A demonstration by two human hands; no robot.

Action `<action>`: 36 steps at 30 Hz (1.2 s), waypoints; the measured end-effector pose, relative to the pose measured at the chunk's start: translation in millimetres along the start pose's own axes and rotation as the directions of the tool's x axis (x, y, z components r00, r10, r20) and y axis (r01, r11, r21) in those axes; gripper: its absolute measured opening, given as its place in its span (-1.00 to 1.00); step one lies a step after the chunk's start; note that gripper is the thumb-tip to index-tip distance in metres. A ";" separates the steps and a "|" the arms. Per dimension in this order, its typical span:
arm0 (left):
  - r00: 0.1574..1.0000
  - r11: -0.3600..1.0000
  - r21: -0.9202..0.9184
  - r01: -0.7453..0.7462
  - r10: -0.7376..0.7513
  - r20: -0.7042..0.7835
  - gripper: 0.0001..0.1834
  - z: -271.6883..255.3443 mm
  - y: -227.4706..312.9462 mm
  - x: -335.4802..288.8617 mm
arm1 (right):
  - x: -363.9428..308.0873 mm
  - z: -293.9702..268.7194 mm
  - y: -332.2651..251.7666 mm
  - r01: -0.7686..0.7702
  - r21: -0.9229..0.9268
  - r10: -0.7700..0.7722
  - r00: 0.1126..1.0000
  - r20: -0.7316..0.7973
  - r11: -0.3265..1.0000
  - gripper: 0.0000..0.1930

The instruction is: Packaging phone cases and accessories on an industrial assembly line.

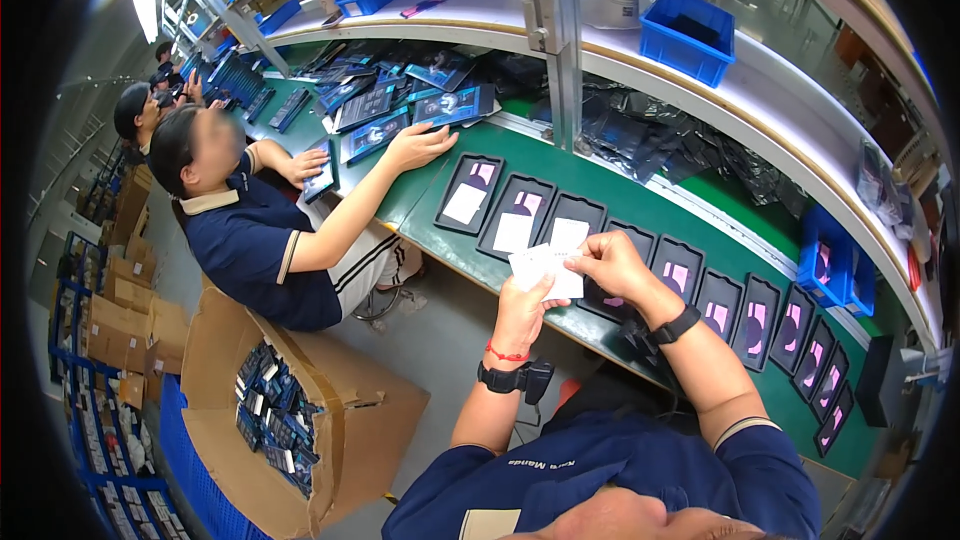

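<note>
Several white paper slips [552,280] are fanned out above the green bench edge. My left hand [522,314] grips them from below, thumb on top. The fingers of my right hand [614,264] are pinched on the right end of the slips; whether they hold a single slip I cannot tell. Beneath and beyond my hands runs a row of black trays with pink-and-black inserts. A white slip [463,205] lies in the leftmost tray [447,217], another slip [513,232] in the second tray [541,187]. The third tray [592,212] also shows a white slip, partly behind my hands.
On my left a seated co-worker [262,240] handles flat dark boxes [372,135] piled on the green bench [425,185]. An open carton [375,430] of small boxes stands behind. Black plastic bags [640,130] lie under the shelf; blue bins [688,35] sit above and at right.
</note>
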State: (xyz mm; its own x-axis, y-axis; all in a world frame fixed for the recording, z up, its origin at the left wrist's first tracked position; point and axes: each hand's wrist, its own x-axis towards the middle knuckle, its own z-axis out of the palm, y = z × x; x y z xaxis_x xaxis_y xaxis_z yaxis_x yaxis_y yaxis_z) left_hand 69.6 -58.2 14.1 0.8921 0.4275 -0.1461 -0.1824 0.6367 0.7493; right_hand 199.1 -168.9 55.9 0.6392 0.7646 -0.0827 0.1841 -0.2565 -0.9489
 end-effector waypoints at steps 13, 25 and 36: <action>1.000 0.982 0.188 -0.008 0.013 -0.026 -0.73 23.5 -21.0 -0.6 | -56.9 -32.0 8.2 0.052 -0.482 -0.300 0.838 -0.455 0.875 -0.68; 0.985 0.980 0.139 0.143 -0.155 0.077 -0.63 60.5 -42.0 -4.5 | -90.2 -84.6 49.7 -0.155 -0.643 -0.294 0.793 -0.533 0.750 -0.79; 0.912 0.944 0.055 0.324 -0.327 0.249 -0.68 105.9 -74.2 -7.1 | -140.9 -109.4 26.9 -0.160 0.260 0.246 0.907 -0.343 0.952 -0.91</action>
State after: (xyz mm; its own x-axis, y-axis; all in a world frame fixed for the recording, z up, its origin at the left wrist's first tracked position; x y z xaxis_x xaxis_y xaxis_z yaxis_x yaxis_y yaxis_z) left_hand 120.6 -176.4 28.0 0.9757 0.0216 -0.2180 0.1398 0.7047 0.6957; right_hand 195.7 -348.2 75.3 0.8808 0.4275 -0.2035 -0.1210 -0.2123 -0.9697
